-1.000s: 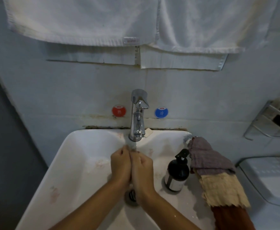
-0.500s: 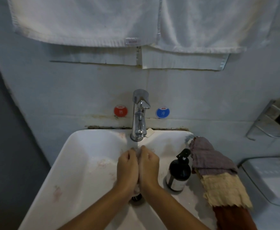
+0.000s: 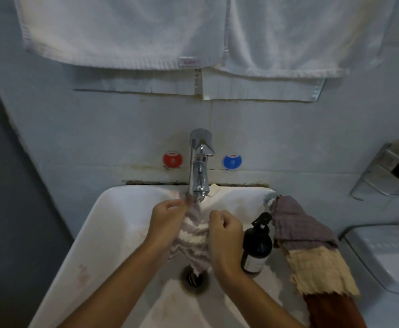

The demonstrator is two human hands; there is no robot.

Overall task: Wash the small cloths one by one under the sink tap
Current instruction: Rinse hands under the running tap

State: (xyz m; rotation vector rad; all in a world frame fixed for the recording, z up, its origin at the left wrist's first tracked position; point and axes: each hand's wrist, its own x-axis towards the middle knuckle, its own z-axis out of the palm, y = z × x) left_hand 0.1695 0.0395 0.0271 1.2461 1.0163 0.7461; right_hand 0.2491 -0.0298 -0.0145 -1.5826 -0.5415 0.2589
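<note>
A small cloth with purple and white zigzag stripes (image 3: pixel 192 235) hangs spread between my two hands, right under the chrome tap (image 3: pixel 199 164) and above the drain (image 3: pixel 195 278) of the white sink (image 3: pixel 113 223). My left hand (image 3: pixel 167 218) pinches the cloth's upper corner near the spout. My right hand (image 3: pixel 225 237) grips its right edge with curled fingers. Three more small cloths lie draped over the sink's right rim: a purple one (image 3: pixel 298 223), a cream one (image 3: pixel 319 271) and a rust-brown one (image 3: pixel 333 311).
A dark pump bottle (image 3: pixel 256 247) stands in the sink close to my right wrist. A small soap piece (image 3: pixel 215 188) lies behind the tap. White towels (image 3: pixel 146 31) hang above. A metal wall rack (image 3: pixel 390 174) and a white appliance (image 3: pixel 387 256) are at the right.
My hands were pressed together under the tap with the cloth hidden between them. They have now moved apart and stretched the striped cloth open.
</note>
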